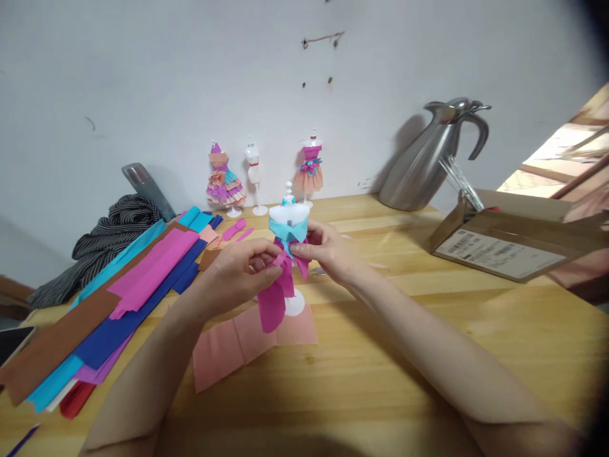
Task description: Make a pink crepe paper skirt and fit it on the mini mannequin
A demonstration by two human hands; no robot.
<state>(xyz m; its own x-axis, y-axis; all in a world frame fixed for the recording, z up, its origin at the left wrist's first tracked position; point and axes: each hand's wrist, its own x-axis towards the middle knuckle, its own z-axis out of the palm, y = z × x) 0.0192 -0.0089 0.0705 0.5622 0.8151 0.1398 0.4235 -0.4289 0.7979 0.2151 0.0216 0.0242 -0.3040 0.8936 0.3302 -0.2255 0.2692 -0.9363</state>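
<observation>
A small white mannequin [288, 216] stands on the wooden table [380, 355], wrapped in a light blue paper band. At its waist a strip of magenta crepe paper [275, 298] hangs down. My left hand [238, 273] is closed, pinching the magenta paper against the mannequin's waist. My right hand [326, 251] is closed too, gripping the same paper from the right side. A pink paper sheet [238, 346] lies flat under the mannequin's round base.
Several long crepe paper strips [118, 298] in pink, blue, brown and teal lie at left. Three dressed mannequins [257, 174] stand by the wall. A steel jug [428, 158], an open cardboard box [499, 247], a striped cloth [109, 235] and a grey flask [147, 187] are also there.
</observation>
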